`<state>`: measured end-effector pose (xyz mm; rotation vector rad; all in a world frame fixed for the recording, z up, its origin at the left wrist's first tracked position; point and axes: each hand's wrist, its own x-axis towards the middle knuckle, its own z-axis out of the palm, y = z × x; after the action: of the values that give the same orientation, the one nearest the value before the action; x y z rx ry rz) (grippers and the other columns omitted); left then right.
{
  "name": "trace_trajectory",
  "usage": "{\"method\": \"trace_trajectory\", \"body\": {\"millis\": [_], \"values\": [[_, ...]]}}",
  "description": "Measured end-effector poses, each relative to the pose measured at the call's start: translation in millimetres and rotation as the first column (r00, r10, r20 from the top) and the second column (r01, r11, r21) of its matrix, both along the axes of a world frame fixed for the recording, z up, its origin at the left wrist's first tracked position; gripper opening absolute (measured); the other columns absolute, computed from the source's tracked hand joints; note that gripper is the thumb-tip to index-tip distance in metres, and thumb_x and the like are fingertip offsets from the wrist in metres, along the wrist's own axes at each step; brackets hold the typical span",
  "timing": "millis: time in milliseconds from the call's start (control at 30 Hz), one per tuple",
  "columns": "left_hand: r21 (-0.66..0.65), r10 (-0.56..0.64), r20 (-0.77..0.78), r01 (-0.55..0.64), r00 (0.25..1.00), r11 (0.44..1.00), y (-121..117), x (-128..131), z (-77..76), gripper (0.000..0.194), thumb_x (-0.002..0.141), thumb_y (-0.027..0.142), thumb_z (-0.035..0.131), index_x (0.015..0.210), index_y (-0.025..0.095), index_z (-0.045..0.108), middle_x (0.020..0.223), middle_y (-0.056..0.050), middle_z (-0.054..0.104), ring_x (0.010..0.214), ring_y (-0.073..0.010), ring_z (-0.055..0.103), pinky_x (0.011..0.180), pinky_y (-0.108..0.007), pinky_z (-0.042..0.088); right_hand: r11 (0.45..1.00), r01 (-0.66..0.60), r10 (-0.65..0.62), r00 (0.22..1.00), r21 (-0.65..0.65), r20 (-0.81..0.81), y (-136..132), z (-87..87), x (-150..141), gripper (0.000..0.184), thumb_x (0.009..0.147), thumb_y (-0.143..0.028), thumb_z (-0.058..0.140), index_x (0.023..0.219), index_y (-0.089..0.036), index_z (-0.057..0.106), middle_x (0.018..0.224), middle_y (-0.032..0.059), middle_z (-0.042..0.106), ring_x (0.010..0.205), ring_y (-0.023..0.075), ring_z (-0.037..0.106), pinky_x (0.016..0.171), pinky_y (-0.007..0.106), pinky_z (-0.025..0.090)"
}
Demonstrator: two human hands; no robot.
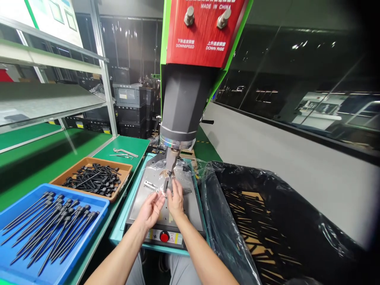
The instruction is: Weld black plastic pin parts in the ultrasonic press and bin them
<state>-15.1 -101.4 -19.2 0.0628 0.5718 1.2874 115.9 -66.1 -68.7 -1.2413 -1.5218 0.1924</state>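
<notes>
A metal welding horn reaches down from the machine's dark grey head. Below its tip, a small dark upright piece stands on the grey metal base plate; its exact kind is hard to make out. My left hand is left of this piece, palm turned up and fingers loosely apart, with nothing visible in it. On the other side, my right hand has its fingers stretched upward close beside the piece. Whether they touch it is unclear. Clear plastic film lies around the horn's lower end.
Left, a blue tray holds long black rods with thick heads; behind it, an orange tray holds short black parts. A wrench lies farther back. A plastic-lined bin with black rods stands right. A red button faces me.
</notes>
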Motion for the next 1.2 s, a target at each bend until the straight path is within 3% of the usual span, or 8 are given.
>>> {"method": "trace_trajectory", "body": {"millis": [100,233,333,433,667,800,1000,1200], "values": [[0.026,-0.006,-0.009,0.006,1.000,1.000,4,0,6.4,0.009,0.086,0.005,0.058,0.090,0.010,0.062,0.091,-0.013,0.073,0.078,-0.0213,0.073,0.070,-0.029,0.063,0.997,0.072,-0.072,0.997,0.017,0.022,29,17.9,3,0.051,0.095,-0.038,0.041,0.141,-0.015,0.043,0.145,0.0161,0.037,0.137,0.0294,0.032,0.113,0.052,0.028],[0.057,0.006,-0.026,-0.004,1.000,0.998,14,-1,9.6,0.006,0.084,0.005,0.060,0.088,0.009,0.063,0.095,-0.015,0.073,0.082,-0.0226,0.073,0.071,-0.029,0.062,0.996,-0.013,0.013,1.000,-0.086,0.001,60,35.4,10,0.043,0.090,-0.040,0.045,0.121,-0.014,0.061,0.131,0.0166,0.051,0.126,0.0295,0.044,0.109,0.048,0.034],[0.077,0.013,-0.020,-0.011,1.000,0.997,19,-3,10.8,0.011,0.083,0.006,0.061,0.093,0.010,0.062,0.097,-0.015,0.072,0.084,-0.0225,0.072,0.074,-0.030,0.062,0.993,-0.054,0.053,0.998,-0.107,-0.017,72,44.3,15,0.038,0.089,-0.042,0.047,0.109,-0.015,0.065,0.119,0.0140,0.059,0.114,0.0268,0.054,0.103,0.043,0.041],[0.077,0.013,-0.011,-0.012,1.000,0.997,23,-4,13.5,0.015,0.084,0.006,0.060,0.098,0.011,0.062,0.098,-0.014,0.072,0.082,-0.0214,0.073,0.074,-0.030,0.062,0.993,-0.066,0.062,0.997,-0.097,-0.044,72,50.0,18,0.036,0.088,-0.043,0.050,0.105,-0.016,0.066,0.115,0.0127,0.060,0.112,0.0262,0.054,0.102,0.042,0.040],[0.112,0.026,-0.012,-0.025,1.000,0.993,31,-2,15.3,0.006,0.085,0.006,0.059,0.087,0.011,0.062,0.093,-0.013,0.073,0.077,-0.0190,0.072,0.074,-0.029,0.061,0.998,-0.054,0.047,0.987,-0.045,-0.156,40,39.4,13,0.031,0.084,-0.038,0.057,0.107,-0.017,0.063,0.118,0.0125,0.055,0.115,0.0256,0.050,0.105,0.042,0.036],[0.151,0.034,-0.016,-0.031,0.999,0.988,37,1,13.7,0.007,0.084,0.006,0.060,0.082,0.013,0.060,0.096,-0.011,0.072,0.086,-0.0191,0.071,0.085,-0.033,0.058,0.979,-0.180,0.140,0.935,-0.097,-0.326,15,23.9,7,0.027,0.079,-0.037,0.064,0.099,-0.019,0.062,0.118,0.0112,0.054,0.115,0.0257,0.051,0.101,0.041,0.039],[0.259,0.058,-0.080,-0.035,0.995,0.965,45,-12,11.7,0.014,0.075,0.012,0.071,0.076,0.017,0.058,0.106,-0.009,0.070,0.095,-0.0194,0.068,0.086,-0.033,0.055,0.870,-0.434,0.292,0.835,-0.232,-0.466,-21,13.5,2,0.034,0.082,-0.049,0.060,0.098,-0.019,0.057,0.082,0.0054,0.067,0.079,0.0213,0.063,0.072,0.035,0.050],[0.252,0.177,-0.193,-0.126,0.965,0.960,49,-28,-6.5,0.016,0.072,0.018,0.074,0.076,0.019,0.059,0.113,-0.004,0.067,0.103,-0.0169,0.063,0.095,-0.035,0.050,0.715,-0.635,0.403,0.716,-0.292,-0.570,-57,24.9,2,0.032,0.077,-0.043,0.071,0.096,-0.019,0.059,0.080,0.0023,0.066,0.074,0.0179,0.062,0.069,0.030,0.047]]}}
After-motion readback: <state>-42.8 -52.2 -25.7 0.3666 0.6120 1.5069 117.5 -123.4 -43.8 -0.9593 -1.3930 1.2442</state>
